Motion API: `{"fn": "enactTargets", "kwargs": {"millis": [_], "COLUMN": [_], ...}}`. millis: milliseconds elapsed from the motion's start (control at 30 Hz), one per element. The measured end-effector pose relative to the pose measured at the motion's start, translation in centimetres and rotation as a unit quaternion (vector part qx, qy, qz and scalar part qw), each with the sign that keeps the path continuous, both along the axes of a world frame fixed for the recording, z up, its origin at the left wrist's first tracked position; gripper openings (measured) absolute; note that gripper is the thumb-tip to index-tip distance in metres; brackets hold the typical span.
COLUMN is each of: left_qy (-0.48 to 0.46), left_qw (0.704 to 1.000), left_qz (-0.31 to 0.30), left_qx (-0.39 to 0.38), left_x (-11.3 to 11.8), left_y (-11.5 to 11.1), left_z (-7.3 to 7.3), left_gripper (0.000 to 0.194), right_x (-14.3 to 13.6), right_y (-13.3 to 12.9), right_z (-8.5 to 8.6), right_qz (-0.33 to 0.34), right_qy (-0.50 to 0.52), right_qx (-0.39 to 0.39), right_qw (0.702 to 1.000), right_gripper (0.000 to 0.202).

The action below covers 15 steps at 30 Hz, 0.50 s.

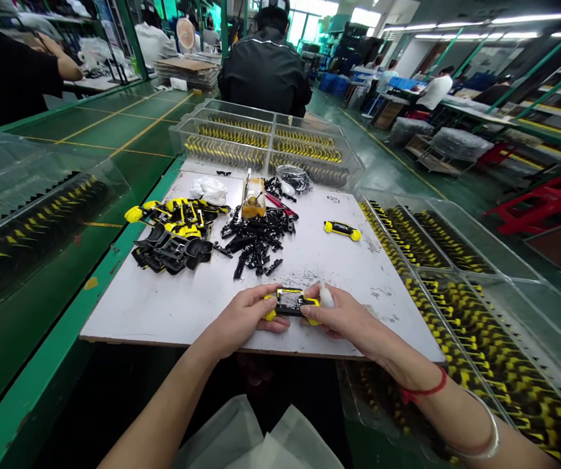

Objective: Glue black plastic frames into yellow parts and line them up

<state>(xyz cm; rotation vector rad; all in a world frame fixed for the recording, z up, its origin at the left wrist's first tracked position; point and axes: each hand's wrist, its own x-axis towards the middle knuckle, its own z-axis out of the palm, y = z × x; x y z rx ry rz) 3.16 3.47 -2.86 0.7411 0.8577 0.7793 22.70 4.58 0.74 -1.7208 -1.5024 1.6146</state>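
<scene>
Near the front edge of the white work board (pixel 163 319), a yellow-and-black plastic housing (pixel 287 311) is held level between both hands. My left hand (pixel 248 316) is closed around its left yellow end, thumb on top and fingers below. At the other end, my right hand (pixel 346 319) pinches the housing, its thumb on the black part; a white cover sits on one finger. A similar yellow-and-black piece (pixel 342 230) lies alone at the right of the board. Beyond my hands are a heap of small black plastic parts (pixel 256 238) and a pile of yellow and black housings (pixel 176 228).
A small yellow box (pixel 253 208), a white cloth (pixel 209 190) and a plastic bag (pixel 295 177) are at the board's back. Clear trays of yellow-black parts stand behind (pixel 271 140), left (pixel 114 176) and right (pixel 449 270). A person in a dark jacket (pixel 265 68) sits ahead.
</scene>
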Motion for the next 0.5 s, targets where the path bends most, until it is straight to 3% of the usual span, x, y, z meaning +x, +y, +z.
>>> {"fn": "enactTargets", "kwargs": {"millis": [100, 267, 500], "left_qy": [-0.034, 0.05, 0.102], "left_qw": [0.999, 0.998, 0.993], "left_qz": [0.001, 0.011, 0.043], "left_qx": [-0.013, 0.028, 0.04], "left_x": [-0.2, 0.3, 0.7], "left_y": [0.0, -0.1, -0.4], "left_z": [-0.2, 0.1, 0.5], "left_gripper": [0.041, 0.054, 0.057], "right_x": [0.0, 0.0, 1.1], "right_y": [0.2, 0.3, -0.1], "right_z": [0.0, -0.1, -0.5], "right_qz": [0.007, 0.006, 0.026], "right_qy": [-0.002, -0.029, 0.149], "right_qx": [0.002, 0.039, -0.024], "right_qw": [1.0, 0.999, 0.988], "right_gripper": [0.028, 0.031, 0.04]}}
